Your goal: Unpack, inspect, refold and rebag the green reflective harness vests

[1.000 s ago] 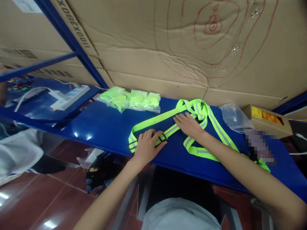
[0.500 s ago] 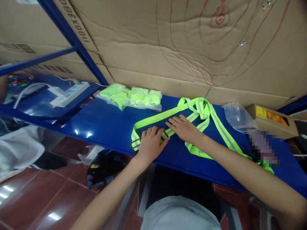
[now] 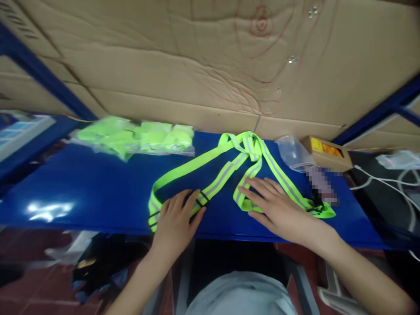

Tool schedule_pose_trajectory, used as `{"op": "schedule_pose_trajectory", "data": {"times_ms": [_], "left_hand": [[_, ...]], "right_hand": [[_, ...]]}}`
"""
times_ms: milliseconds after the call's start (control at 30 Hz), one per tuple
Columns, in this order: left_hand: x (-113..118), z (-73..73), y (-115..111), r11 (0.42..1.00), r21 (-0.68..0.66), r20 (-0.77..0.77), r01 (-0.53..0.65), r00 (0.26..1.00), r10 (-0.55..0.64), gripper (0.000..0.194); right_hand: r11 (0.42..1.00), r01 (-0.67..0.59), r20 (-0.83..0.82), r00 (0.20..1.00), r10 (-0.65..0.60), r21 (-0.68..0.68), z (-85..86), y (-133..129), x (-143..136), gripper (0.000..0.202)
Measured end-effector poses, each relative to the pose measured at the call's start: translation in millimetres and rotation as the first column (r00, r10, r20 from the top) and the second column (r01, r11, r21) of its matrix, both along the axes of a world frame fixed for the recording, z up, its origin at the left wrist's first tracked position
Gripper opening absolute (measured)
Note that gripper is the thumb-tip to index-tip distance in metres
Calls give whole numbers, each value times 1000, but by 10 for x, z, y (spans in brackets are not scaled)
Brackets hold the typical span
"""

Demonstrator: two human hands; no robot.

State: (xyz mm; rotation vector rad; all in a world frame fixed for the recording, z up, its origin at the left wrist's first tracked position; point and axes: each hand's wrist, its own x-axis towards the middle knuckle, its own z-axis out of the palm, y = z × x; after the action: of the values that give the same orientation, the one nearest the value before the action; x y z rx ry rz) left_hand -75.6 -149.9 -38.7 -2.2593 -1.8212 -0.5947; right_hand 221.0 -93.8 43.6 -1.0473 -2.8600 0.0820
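Note:
A neon-yellow reflective strap (image 3: 190, 168) with a grey stripe lies in loops on the blue table, bunched in a knot-like tangle near the back edge. My left hand (image 3: 177, 218) rests over its left loop, fingers laid across the band and thumb apart. Beside those fingers a black slider buckle (image 3: 202, 199) sits on the strap. My right hand (image 3: 274, 208) is spread over the small middle loop, its fingertips at the band without gripping it. Black fittings (image 3: 316, 210) show at the strap's right end, partly covered by a blurred-out patch.
Clear bags of folded neon straps (image 3: 131, 136) lie at the back left of the blue table (image 3: 98, 188). A clear plastic bag (image 3: 294, 153) and an open cardboard box (image 3: 328, 153) with orange contents stand at the back right. Cardboard (image 3: 157, 61) walls the rear; white cables (image 3: 387, 179) hang right.
My view has turned to the right. My right hand has moved away from my left hand, from the strap's left loop to its small middle loop. My left hand stays on the left loop.

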Motion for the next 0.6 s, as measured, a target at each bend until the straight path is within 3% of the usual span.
{"op": "schedule_pose_trajectory", "data": {"times_ms": [133,267,333,433,600], "left_hand": [[74,29,3,998,57,14,-1,1000,0,45],[353,182,-53,996,89,44,27,999,-32,45],[532,220,-100,989,71,70,133,988,-138,44],[784,210,-124,954,19,112,298,948,-298,42],[1040,239,103,929,34,114,368,922,-370,38]], "right_hand": [[972,235,-41,971,-235,-20,-270,-503,161,56],[951,302,-243,920,-308,-64,-483,-786,173,56],[910,411,-393,830,-395,-48,-485,-844,290,49],[802,596,-534,691,-487,40,-442,-857,643,40],[695,705,-443,673,-592,141,-563,-771,1306,40]]}}
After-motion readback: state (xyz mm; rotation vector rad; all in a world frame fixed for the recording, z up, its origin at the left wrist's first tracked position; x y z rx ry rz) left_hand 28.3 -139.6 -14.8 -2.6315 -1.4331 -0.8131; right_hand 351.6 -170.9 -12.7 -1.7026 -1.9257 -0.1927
